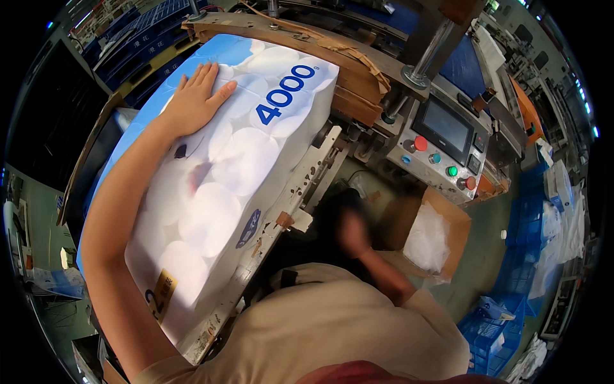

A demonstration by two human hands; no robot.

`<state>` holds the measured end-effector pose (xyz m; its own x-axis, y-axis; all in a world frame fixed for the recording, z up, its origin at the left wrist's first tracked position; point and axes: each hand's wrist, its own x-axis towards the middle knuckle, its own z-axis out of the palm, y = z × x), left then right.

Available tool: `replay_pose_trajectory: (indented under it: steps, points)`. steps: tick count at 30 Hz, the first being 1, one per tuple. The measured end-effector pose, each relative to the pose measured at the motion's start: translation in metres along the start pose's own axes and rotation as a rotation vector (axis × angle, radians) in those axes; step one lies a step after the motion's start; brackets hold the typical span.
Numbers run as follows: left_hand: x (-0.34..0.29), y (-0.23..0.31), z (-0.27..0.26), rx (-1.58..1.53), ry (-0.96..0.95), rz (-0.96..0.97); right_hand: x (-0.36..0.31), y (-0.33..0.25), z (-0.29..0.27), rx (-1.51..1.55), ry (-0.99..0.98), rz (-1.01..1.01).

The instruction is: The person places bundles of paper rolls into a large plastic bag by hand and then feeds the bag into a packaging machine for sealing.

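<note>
A large plastic-wrapped pack of paper rolls [214, 153], white and blue with printed rolls on it, lies lengthwise along a metal machine ledge [288, 211]. My left hand [195, 102] rests on top of its far half, palm down with the fingers stretched out and the thumb apart. The left forearm runs along the pack's left side. My right hand [352, 232] is low beside my body, between the ledge and an open cardboard box [454, 237]. It is smeared, and its fingers cannot be made out.
At right stands a control panel [441, 144] with a screen and coloured buttons. White plastic film [427, 238] fills the cardboard box. Torn cardboard [352, 70] covers the machine edge behind the pack. Blue crates [511, 281] line the far right; stacked blue pallets [144, 45] stand at the back left.
</note>
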<state>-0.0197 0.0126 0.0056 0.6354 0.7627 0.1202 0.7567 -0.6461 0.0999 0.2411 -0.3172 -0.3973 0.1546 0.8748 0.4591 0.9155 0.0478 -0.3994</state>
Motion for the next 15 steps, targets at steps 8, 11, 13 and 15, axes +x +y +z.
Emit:
replay_pose_trajectory:
  steps: [8,11,13,15]
  points:
    - [0.009,0.003,0.005,0.086,0.023,-0.067,-0.005,-0.002,-0.004,0.062,-0.081,0.210]
    - [0.012,0.004,0.005,0.156,0.068,-0.082,0.002,-0.003,-0.004,0.033,-0.134,0.254]
    - [0.012,0.004,0.008,0.213,0.102,-0.101,0.006,-0.009,-0.007,0.021,-0.148,0.247]
    - [0.017,0.007,0.007,0.193,0.008,-0.301,0.009,-0.015,-0.010,0.024,-0.191,0.275]
